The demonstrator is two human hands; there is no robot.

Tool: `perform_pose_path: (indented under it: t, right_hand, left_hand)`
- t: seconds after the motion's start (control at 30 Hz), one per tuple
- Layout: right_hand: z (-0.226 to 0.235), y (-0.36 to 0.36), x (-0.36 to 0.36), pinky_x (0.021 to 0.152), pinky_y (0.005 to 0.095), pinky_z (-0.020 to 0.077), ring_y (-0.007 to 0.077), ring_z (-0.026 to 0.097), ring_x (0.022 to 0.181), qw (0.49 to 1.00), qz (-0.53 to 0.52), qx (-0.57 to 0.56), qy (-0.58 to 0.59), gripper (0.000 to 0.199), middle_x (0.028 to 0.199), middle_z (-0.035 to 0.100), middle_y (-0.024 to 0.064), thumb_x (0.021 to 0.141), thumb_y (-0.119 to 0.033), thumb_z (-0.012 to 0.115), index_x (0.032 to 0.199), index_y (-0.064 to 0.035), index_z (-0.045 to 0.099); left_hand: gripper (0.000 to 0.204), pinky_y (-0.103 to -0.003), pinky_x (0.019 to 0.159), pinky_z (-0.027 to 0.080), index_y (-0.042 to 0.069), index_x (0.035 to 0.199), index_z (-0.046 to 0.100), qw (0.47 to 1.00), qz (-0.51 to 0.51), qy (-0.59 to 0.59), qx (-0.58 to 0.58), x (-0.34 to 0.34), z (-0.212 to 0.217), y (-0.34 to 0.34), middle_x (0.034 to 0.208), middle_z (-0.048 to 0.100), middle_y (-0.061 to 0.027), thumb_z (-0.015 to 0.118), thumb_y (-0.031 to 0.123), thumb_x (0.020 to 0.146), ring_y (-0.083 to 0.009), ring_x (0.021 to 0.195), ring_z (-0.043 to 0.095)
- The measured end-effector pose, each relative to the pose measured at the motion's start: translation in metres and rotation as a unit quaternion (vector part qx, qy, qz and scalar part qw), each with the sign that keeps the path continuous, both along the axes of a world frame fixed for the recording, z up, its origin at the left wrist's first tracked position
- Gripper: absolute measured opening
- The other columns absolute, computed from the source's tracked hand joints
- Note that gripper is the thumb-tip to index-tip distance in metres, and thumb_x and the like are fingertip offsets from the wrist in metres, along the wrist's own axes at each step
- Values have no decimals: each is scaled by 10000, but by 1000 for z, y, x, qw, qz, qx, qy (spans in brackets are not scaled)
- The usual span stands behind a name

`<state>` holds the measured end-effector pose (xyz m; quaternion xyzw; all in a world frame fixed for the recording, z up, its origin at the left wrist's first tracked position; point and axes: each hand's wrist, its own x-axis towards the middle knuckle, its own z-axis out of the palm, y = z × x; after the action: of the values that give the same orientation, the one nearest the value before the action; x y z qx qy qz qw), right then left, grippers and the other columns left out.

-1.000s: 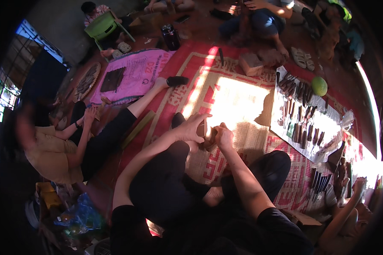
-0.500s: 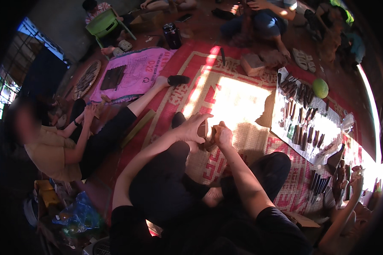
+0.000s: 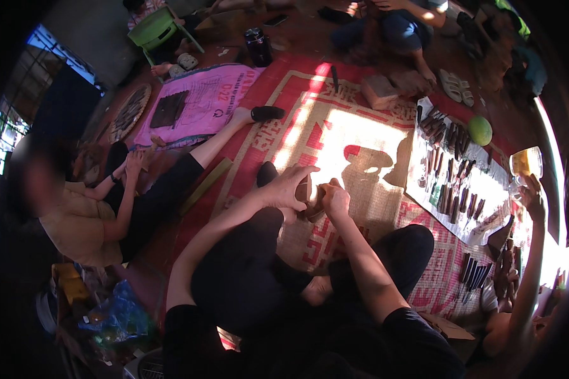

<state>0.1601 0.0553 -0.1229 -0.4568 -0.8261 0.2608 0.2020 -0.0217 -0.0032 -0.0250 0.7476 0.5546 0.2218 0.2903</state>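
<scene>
In the middle, a small brown block-like piece (image 3: 314,205), perhaps wood, stands in front of my crossed legs. My left hand (image 3: 291,187) curves around its left side, with thumb and fingers spread wide against it. On the other side, my right hand (image 3: 336,199) is closed in a fist close to the piece's top. A bit of tan-orange shows at the fist, but what it grips is mostly hidden by the fingers. Beneath lies a red and straw-coloured woven mat (image 3: 297,237), brightly sunlit beyond my hands.
At right, a white sheet (image 3: 423,183) bears rows of dark-handled carving tools (image 3: 452,174) and a green round fruit (image 3: 480,131). Another person's hand (image 3: 534,196) lifts a clear cup (image 3: 526,162) of yellow liquid. A seated person (image 3: 85,218) works at left, near a pink sack (image 3: 202,104).
At right, the other person's arm has risen with the cup, and a shadow now falls across the sunlit mat. My hands stay around the brown piece, the right one shifted slightly.
</scene>
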Motion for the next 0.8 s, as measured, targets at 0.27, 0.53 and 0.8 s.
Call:
perform_pose_path:
  t: [0.27,0.53,0.8]
  right_hand:
    - [12,-13,0,674,419,530,304,643,757,999,-23,15,23,216,879,582,95,844,-118,519,964,-135,697]
    - [17,-22,8,679,425,512,298,623,721,996,-31,-9,80,249,865,572,86,863,-72,496,954,-162,710]
    - [-7,2,-6,678,424,516,323,632,744,1000,-25,-3,-13,218,892,587,110,842,-101,532,956,-148,713]
  left_hand:
    - [926,-452,986,400,169,1404,332,1000,6,1,-14,2,0,0,1231,450,-181,757,213,583,-377,1145,440]
    - [915,-436,979,405,155,1399,342,1000,8,-1,10,0,-3,-1,1224,452,-180,753,214,583,-362,1123,453]
    - [950,-420,1088,340,149,1433,314,998,7,8,-62,4,12,2,1343,394,-167,776,182,605,-345,1268,386]
